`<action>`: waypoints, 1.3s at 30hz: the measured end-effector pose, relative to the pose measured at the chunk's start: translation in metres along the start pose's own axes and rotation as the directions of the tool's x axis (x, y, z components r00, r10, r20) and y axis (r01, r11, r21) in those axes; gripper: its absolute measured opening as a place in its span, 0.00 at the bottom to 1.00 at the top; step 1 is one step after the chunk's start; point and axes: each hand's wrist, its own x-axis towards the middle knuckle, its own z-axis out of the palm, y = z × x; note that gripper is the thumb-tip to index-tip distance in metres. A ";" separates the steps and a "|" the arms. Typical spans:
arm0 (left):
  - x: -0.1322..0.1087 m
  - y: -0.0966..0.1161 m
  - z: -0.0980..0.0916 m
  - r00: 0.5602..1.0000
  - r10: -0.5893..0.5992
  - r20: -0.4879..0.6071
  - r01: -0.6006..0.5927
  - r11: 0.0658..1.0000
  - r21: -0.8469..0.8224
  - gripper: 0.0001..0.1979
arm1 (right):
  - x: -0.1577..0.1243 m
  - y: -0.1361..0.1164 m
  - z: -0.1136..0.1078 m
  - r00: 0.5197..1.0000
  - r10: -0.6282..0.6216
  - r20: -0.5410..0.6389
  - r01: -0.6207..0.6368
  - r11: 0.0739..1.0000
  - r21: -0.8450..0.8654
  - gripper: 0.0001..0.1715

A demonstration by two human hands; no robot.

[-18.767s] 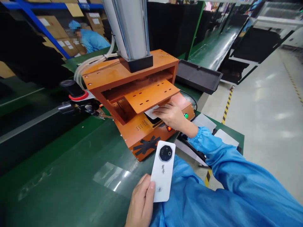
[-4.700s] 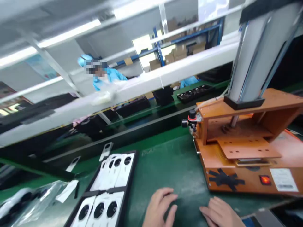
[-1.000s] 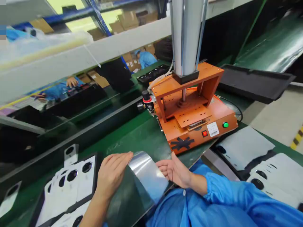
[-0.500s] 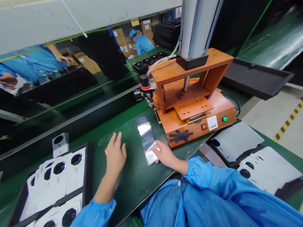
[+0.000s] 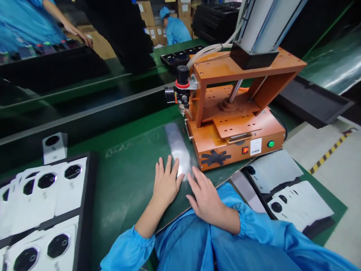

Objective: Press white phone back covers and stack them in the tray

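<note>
A strip of clear shiny film [image 5: 176,147] lies flat on the green bench mat [image 5: 126,165], just left of the orange press machine [image 5: 237,113]. My left hand [image 5: 167,181] rests flat on the mat with fingers stretched out, its fingertips at the film's near end. My right hand [image 5: 205,194] also lies flat and open beside it, fingers pointing at the film's near right corner. Neither hand holds anything. The press plate is down over a part that barely shows in its slot.
A black tray of white phone back covers [image 5: 50,195] sits at the left. More white covers in a tray [image 5: 296,205] lie at the lower right. A black empty tray [image 5: 310,101] is behind the press. Other people in blue work across the conveyor [image 5: 70,101].
The film, held curled in both hands a second ago, now lies flat on the mat. Both hands have come together at its near end. The view has tilted down.
</note>
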 end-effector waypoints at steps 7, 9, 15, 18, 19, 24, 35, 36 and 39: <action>0.030 0.013 0.002 0.992 -0.101 -0.071 0.092 0.988 -0.121 0.29 | -0.003 0.011 0.003 0.982 -0.185 -0.031 0.169 0.946 -0.276 0.30; 0.035 0.009 -0.002 0.989 -0.125 -0.081 0.108 0.977 -0.184 0.28 | -0.009 0.009 -0.003 0.981 -0.191 -0.035 0.171 0.933 -0.317 0.27; 0.043 -0.002 -0.004 0.993 -0.106 -0.059 0.094 0.978 -0.188 0.28 | -0.026 0.010 -0.006 0.947 -0.311 0.084 0.322 0.909 -0.264 0.25; 0.043 -0.002 -0.002 0.992 -0.112 -0.055 0.102 0.982 -0.161 0.27 | -0.022 0.012 0.003 0.940 -0.306 0.153 0.334 0.918 -0.215 0.26; 0.042 -0.002 -0.001 0.993 -0.109 -0.055 0.099 0.982 -0.161 0.27 | -0.019 0.013 0.006 0.943 -0.295 0.157 0.323 0.923 -0.207 0.28; 0.034 0.003 -0.004 0.996 -0.071 -0.058 0.061 0.983 -0.171 0.28 | -0.007 0.022 0.008 0.963 -0.251 0.097 0.266 0.944 -0.196 0.28; 0.025 0.011 -0.016 0.973 -0.088 -0.216 0.035 0.971 -0.236 0.18 | -0.012 0.026 0.003 0.974 -0.218 0.062 0.225 0.964 -0.142 0.29; 0.017 0.009 -0.023 0.961 -0.098 -0.258 0.038 0.972 -0.231 0.17 | -0.012 0.028 0.003 0.972 -0.230 0.045 0.234 0.963 -0.130 0.28; -0.020 0.006 -0.040 0.915 -0.128 -0.383 0.080 0.987 -0.139 0.18 | -0.014 0.036 0.003 0.964 -0.267 -0.011 0.265 0.960 -0.093 0.23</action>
